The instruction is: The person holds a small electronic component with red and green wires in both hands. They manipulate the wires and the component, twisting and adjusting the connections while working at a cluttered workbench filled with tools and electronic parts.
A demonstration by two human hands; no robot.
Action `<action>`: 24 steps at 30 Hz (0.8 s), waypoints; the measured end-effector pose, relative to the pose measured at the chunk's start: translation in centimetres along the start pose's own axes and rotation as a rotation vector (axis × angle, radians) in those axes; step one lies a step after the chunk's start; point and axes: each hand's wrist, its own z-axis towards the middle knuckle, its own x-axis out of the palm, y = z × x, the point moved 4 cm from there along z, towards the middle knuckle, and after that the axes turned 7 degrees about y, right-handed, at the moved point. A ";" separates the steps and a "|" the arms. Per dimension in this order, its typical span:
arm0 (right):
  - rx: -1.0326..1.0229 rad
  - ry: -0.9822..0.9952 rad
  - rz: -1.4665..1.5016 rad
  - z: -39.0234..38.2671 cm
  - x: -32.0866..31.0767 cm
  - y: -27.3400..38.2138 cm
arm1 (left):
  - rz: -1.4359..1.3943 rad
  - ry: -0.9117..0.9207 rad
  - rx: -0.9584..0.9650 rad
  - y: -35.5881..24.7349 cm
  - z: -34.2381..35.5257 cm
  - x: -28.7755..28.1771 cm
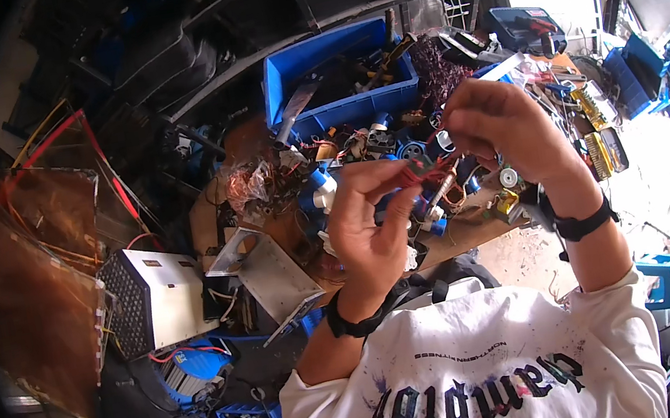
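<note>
Raised over the cluttered bench, my left hand pinches a small bundle of red wires between thumb and fingertips. Something small and greenish-grey sits among the wires, too small to make out. My right hand is just to the right and a little higher, its fingers curled and pressed together. A thin red strand seems to run up toward those fingertips, but whatever lies between them is hidden. Both wrists wear black bands.
A blue crate of tools stands at the back of the bench. A metal case and an open metal housing stand to the left. Loose wires and blue-white parts surround my hands. Screwdriver-bit sets lie at right.
</note>
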 end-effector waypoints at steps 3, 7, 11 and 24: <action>-0.073 -0.005 0.549 0.0 0.3 -1.1 | -0.090 -0.095 -0.028 -0.1 0.2 -0.8; 0.003 0.255 0.298 -0.1 -0.3 -1.9 | -0.076 -0.074 -0.043 -0.4 0.4 -0.7; -0.045 0.115 -0.249 -0.3 -0.1 -1.6 | -0.063 -0.059 -0.100 0.2 0.1 -0.5; -0.099 0.149 -0.352 -0.9 0.2 -0.5 | -0.059 0.191 -0.167 -0.3 1.0 0.0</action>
